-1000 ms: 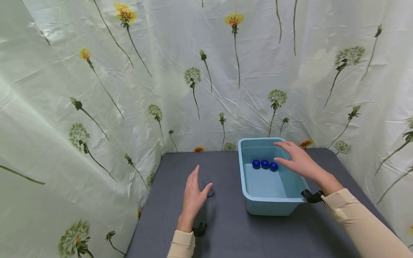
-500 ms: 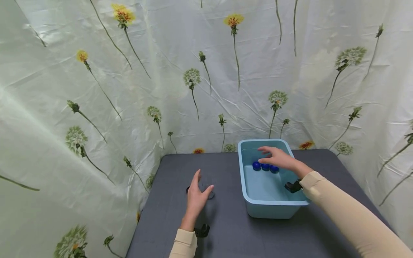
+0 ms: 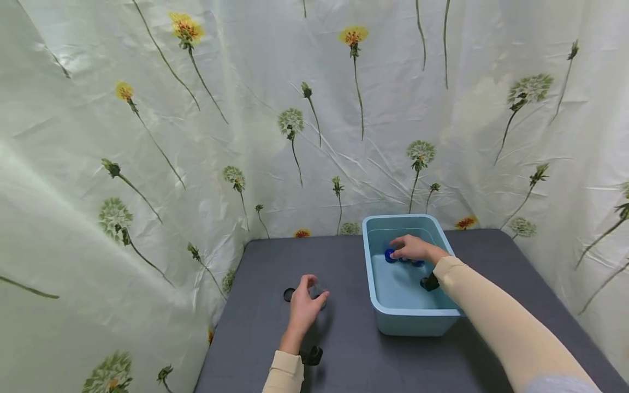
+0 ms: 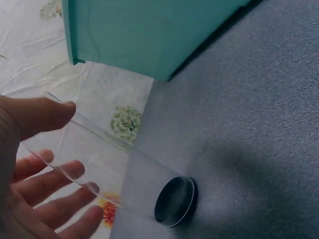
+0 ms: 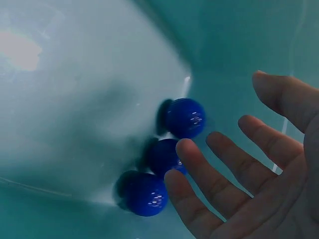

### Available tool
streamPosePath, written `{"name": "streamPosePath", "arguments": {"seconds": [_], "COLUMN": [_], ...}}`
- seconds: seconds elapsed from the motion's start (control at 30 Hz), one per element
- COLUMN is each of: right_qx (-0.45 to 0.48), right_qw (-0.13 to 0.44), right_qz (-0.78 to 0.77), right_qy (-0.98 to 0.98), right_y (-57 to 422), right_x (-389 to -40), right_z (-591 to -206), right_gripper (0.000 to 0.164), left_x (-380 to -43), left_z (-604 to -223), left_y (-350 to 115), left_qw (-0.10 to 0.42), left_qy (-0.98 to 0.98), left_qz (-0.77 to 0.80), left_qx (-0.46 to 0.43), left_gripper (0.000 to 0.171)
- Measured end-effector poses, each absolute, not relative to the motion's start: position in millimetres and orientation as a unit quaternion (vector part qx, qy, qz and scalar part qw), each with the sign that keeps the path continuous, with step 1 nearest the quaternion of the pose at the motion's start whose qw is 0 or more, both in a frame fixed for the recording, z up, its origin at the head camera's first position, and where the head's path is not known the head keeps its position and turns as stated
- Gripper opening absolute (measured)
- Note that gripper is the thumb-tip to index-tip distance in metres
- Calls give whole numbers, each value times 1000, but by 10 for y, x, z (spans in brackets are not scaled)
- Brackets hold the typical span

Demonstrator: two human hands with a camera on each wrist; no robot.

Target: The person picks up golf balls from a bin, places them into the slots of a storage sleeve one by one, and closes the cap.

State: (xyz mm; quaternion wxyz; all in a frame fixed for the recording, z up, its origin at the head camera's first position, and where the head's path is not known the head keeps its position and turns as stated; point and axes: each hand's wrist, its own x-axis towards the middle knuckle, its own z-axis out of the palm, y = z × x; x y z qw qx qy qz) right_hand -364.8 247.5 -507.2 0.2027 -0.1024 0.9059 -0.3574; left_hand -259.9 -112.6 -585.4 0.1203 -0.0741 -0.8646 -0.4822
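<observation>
My left hand (image 3: 303,308) is curled round the upper part of a clear cylindrical cup (image 4: 117,159) standing on the dark table. In the left wrist view the thumb lies at its rim and the fingertips along the opposite side; a dark round base shows at its lower end. Inside the light blue bin (image 3: 417,313), my right hand (image 3: 413,248) hovers with fingers spread and lightly bent. Below it, three blue balls (image 5: 185,118) sit in a row at the bin's far end. Two fingertips overlap the nearer balls in the right wrist view, and nothing is gripped.
A small black disc (image 3: 289,295) lies on the table (image 3: 344,360) just left of the left hand. Behind the table hangs a pale curtain (image 3: 196,136) with a flower print. The bin's walls rise around the right hand.
My right hand has moved left and down into the bin, over the balls. The left hand has shifted slightly right and its fingers have closed round the cup, uncovering the black disc.
</observation>
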Motion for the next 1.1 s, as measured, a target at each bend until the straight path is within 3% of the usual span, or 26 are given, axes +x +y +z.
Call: {"name": "streamPosePath", "arguments": {"seconds": [0.17, 0.4, 0.83, 1.1], "right_qx": [-142, -172, -125, -153], "right_qw": [181, 179, 183, 164], "right_qz": [-319, -297, -299, -255], "right_qy": [920, 922, 928, 941], "right_y": [2517, 2529, 2449, 2380], "right_x": [-3691, -3731, -3825, -3887], "right_z": [-5169, -5229, -5410, -5450], "right_gripper": [56, 67, 54, 50], "left_x": [-2632, -2639, -2604, -2596], "left_z": [-5923, -5978, -6120, -6139], "left_y": [-1068, -1032, -1097, -1116], "left_qw": [101, 120, 88, 72], "left_qy": [-862, -873, -880, -885], "left_qz": [-490, -464, -456, -446], "left_qx": [-86, -94, -102, -116], "left_gripper": [44, 47, 47, 56]}}
